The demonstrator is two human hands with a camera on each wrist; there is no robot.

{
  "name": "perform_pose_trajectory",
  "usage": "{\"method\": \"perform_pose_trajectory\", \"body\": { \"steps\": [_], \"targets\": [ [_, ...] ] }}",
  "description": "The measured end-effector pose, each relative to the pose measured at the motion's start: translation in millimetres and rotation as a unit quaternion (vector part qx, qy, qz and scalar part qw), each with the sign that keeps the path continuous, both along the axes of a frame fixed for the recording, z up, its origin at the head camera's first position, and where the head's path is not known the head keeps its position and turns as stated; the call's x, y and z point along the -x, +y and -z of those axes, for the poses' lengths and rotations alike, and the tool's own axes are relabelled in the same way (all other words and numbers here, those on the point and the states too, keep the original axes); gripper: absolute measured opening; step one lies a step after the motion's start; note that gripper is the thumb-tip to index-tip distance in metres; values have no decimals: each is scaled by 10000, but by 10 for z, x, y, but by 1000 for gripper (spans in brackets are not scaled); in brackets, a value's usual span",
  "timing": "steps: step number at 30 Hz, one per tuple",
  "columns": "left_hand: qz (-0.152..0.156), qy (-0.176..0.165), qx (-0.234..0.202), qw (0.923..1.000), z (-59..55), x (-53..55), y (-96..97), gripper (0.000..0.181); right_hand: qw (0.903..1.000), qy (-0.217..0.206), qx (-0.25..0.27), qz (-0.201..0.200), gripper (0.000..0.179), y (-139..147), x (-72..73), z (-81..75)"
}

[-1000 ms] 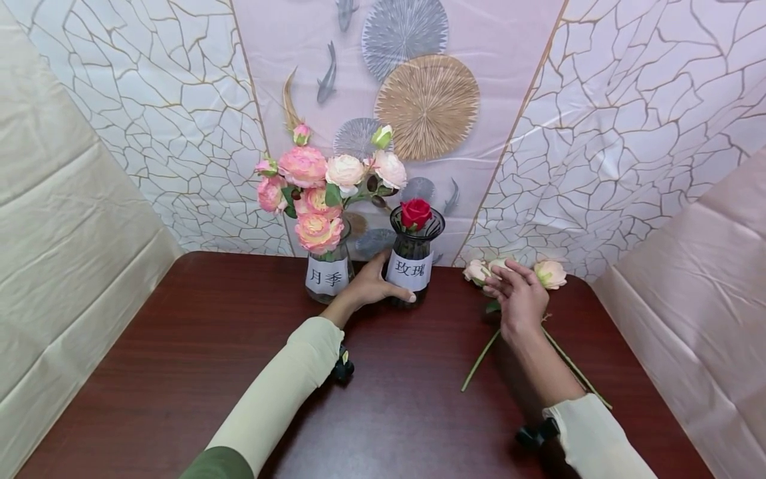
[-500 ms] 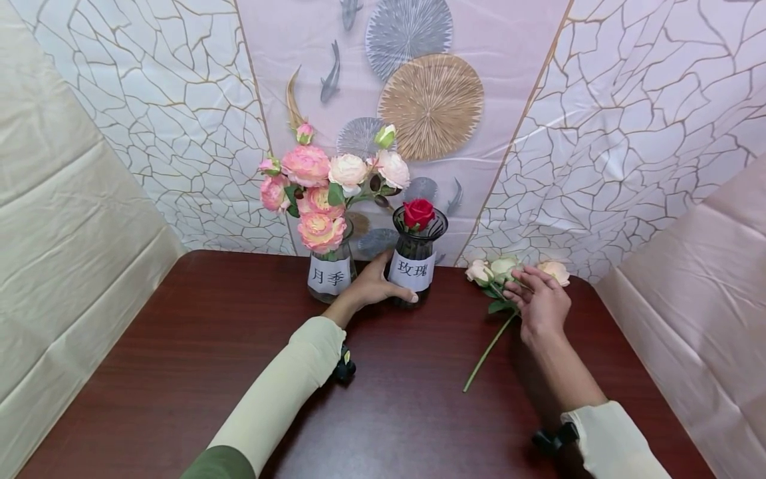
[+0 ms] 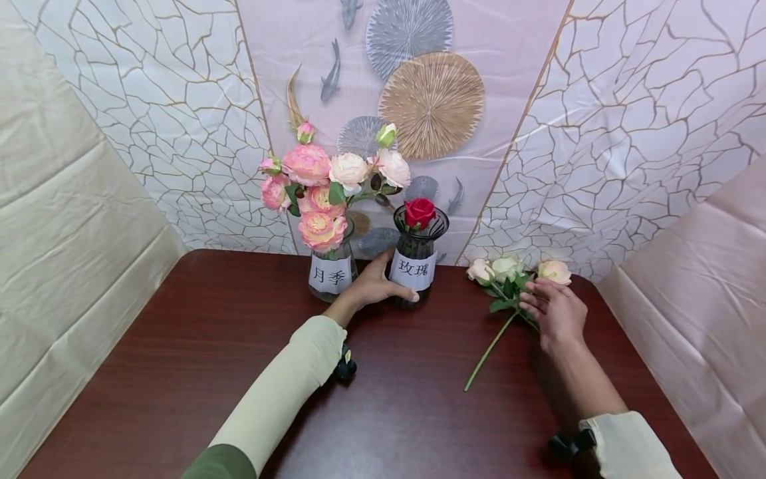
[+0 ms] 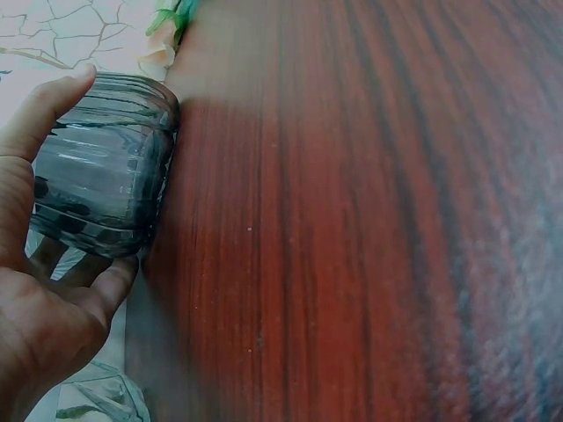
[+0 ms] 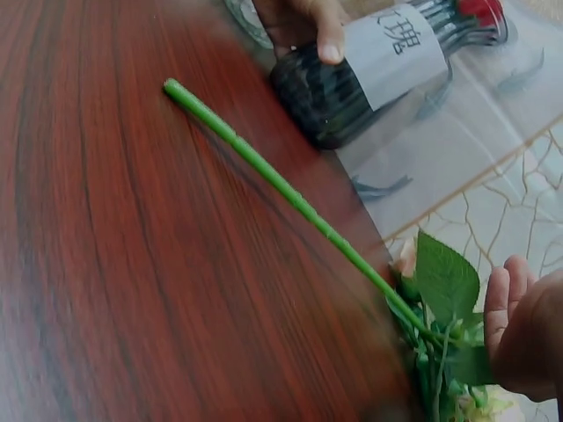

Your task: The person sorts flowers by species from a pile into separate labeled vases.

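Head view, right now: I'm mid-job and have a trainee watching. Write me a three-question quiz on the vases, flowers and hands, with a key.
1. Fill in the blank: the bloom in the dark vase is coloured ____.

2. Multiple choice: what does the left hand grip?
A) the pink flowers
B) the dark vase
C) nothing at all

3. True or false: the right hand is nearer to the loose pale flowers than to the dark vase.

Key: 1 red; 2 B; 3 true.
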State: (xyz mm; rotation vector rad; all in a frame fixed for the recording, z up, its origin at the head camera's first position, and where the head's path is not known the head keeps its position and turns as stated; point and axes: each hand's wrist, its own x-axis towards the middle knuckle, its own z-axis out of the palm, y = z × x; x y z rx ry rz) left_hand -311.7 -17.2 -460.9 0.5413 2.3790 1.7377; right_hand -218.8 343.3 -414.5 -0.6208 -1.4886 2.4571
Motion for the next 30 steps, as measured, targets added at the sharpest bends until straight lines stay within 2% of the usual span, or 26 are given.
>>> {"method": "perform_pose_trajectory", "body": {
  "steps": [8,12,15,18,20,23,26,30],
  "targets": [
    [20,10,-6,10000,-10,1,1,120,9986,-232,-397,-270,30,166,-60,60],
    [13,-26,2,10000,-16,-2,-5,121,9938,-356,-798,-691,31,223,-83,102],
    [5,-39,10,10000,-21,-9,-13,122,9865,-495,-1119,-1086,23,250,-95,136],
    [38,-19,1,10000,-26,-13,-16,122,9731,-698,-1557,-1551,16,259,-107,164],
    [58,-16,-15,10000,-28,-17,-17,121,9593,-851,-1862,-1944,25,261,-113,178],
    [65,-21,-55,10000,-27,-23,-19,121,9322,-1071,-2351,-2536,41,247,-120,184],
    [45,-26,-51,10000,-22,-28,-17,120,9125,-1155,-2723,-2827,50,214,-122,189],
    [18,-41,3,10000,-15,-35,-6,119,9065,-1210,-2890,-2830,45,162,-116,214]
  ]
}}
